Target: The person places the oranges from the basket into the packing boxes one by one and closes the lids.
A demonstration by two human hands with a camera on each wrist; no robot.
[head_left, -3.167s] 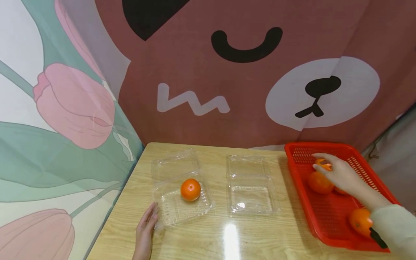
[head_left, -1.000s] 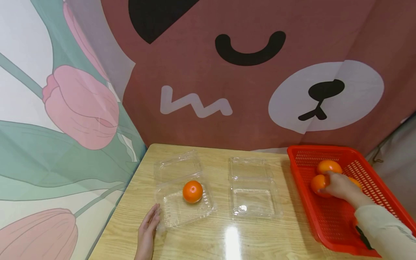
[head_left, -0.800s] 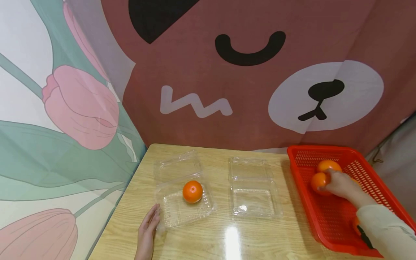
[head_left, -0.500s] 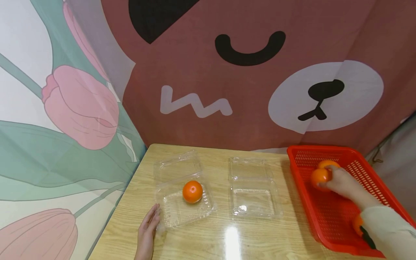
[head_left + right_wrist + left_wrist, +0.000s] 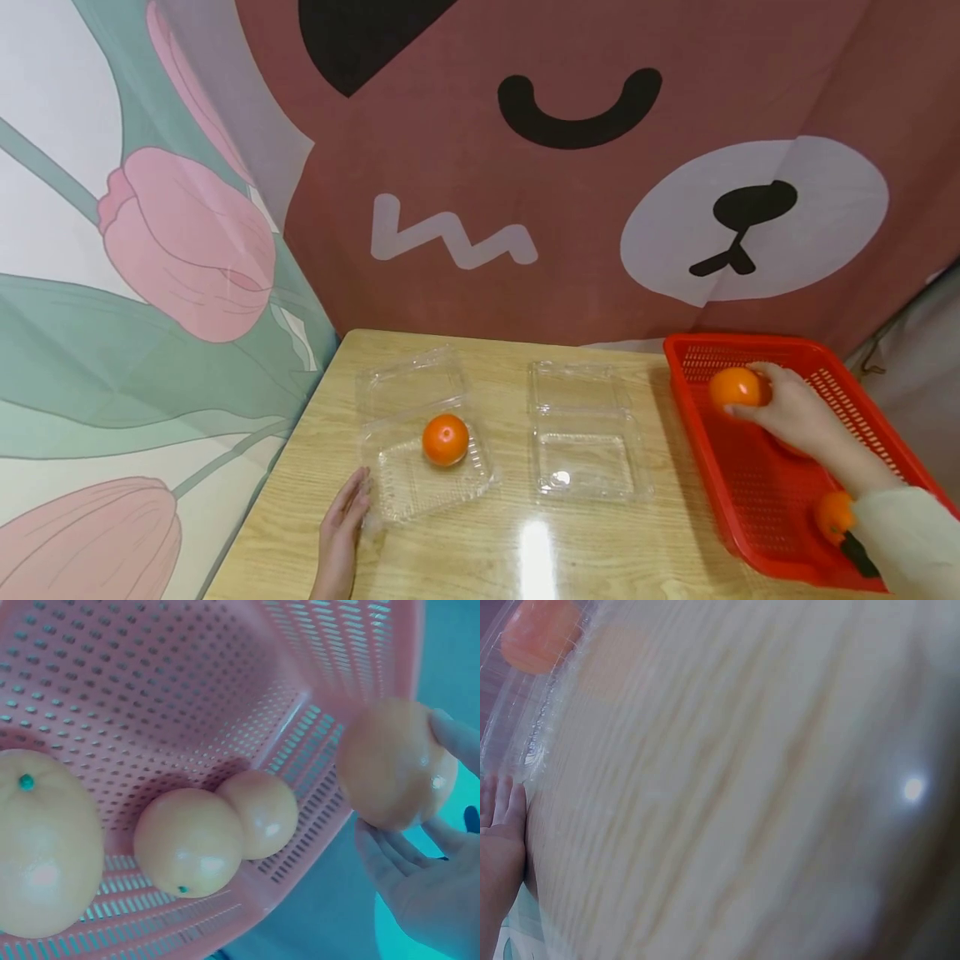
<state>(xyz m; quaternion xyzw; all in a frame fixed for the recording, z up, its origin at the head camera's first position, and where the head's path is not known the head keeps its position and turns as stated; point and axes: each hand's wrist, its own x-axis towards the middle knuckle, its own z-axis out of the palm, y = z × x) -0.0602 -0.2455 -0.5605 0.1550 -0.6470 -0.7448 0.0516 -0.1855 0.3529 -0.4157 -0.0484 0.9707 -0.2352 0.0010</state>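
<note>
Overall, 5 oranges from where I stand: 1 held orange (image 5: pixel 732 387), gripped betw. thumb & fingers of R hand (image 5: pixel 798 412) above red basket (image 5: pixel 757 492); 3 basket oranges (image 5: pixel 189 842) below; 1 boxed orange (image 5: pixel 446 440) in L clear box (image 5: pixel 401 487). Clear boxes: 2, incl. R clear box (image 5: pixel 581 467), lids folded back, on wood table (image 5: pixel 450 558). L hand (image 5: pixel 341 525): fingers straight, beside L clear box, contact unclear. R hand & pale sleeve (image 5: pixel 911 533) block pt. of basket.
</note>
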